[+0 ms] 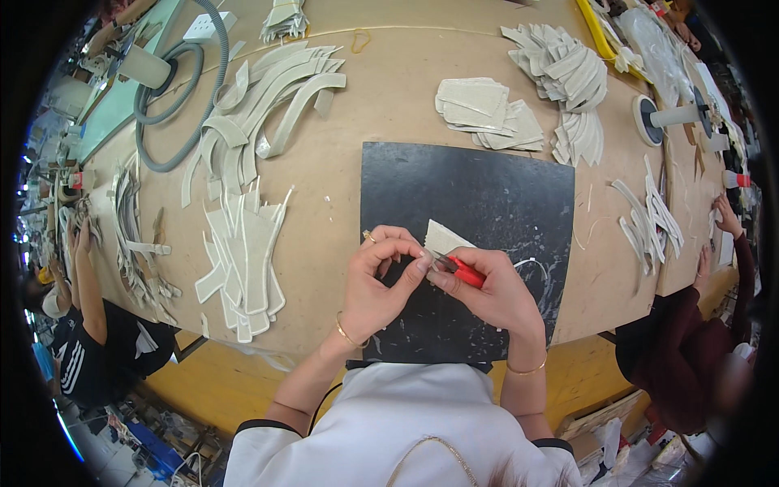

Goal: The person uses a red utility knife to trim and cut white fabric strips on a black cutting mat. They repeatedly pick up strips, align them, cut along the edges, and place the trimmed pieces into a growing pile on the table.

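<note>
Both my hands are over the black mat (pixel 487 203), which lies on the tan surface (pixel 357 122). Left hand (pixel 375 284): fingers curled in, thumb and forefinger pressed together on the near edge of a small pale cut piece (pixel 445 239), pinching it. The piece sticks up and away from me, just above the mat, between the two hands. Right hand (pixel 497 294): fingers closed around red-handled snips (pixel 462 270), blades pointing left and meeting the piece right at my left fingertips. Can't tell whether the blades are open or shut, too small. Thin pale offcut loop (pixel 535 265) lies on the mat just right of my right hand. Left of the mat: a heap of long curved pale strips (pixel 260 97), and nearer to me a pile of straighter strips (pixel 243 260). Beyond the mat: a flat stack of pale pieces (pixel 487 109), next to it a fanned stack of more pieces (pixel 568 73). Right of the mat: a few strips (pixel 649 219) near the surface edge. Grey hose (pixel 174 97) coils at far left. White spool (pixel 661 116) at far right. Other people at the surface on both sides: one in a black top (pixel 105 349) on the left, one in a dark red top (pixel 682 349) on the right, well apart from my hands.
</note>
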`<state>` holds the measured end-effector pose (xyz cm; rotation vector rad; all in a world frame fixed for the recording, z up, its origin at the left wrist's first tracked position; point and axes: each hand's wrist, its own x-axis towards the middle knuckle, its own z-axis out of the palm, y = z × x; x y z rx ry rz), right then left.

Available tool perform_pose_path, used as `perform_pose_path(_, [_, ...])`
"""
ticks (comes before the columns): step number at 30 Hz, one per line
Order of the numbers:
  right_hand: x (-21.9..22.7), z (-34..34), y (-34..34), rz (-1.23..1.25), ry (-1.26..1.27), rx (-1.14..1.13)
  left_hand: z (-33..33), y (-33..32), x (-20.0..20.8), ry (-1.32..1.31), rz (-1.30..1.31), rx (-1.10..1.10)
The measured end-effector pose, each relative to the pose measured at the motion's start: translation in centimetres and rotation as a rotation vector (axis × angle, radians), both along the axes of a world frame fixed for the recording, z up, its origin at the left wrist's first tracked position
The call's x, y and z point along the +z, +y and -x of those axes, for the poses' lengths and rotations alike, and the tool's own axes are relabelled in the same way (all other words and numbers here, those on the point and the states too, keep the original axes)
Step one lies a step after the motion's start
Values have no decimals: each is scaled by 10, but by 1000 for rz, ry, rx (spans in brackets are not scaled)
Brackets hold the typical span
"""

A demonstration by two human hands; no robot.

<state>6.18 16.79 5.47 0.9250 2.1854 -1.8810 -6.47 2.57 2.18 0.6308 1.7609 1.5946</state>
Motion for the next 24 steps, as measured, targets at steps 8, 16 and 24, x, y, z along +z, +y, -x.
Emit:
perform_pose_path(8, [-7,5,1,-141,-74,-172,5,17,-13,456,66,131])
perform_pose_path(16, [-6,13,3,-439,-281,-198,9,28,-24,697,286,163])
perform_pose_path(24, [-12,5,0,-435,-219,-264,8,32,-26,763,324,146])
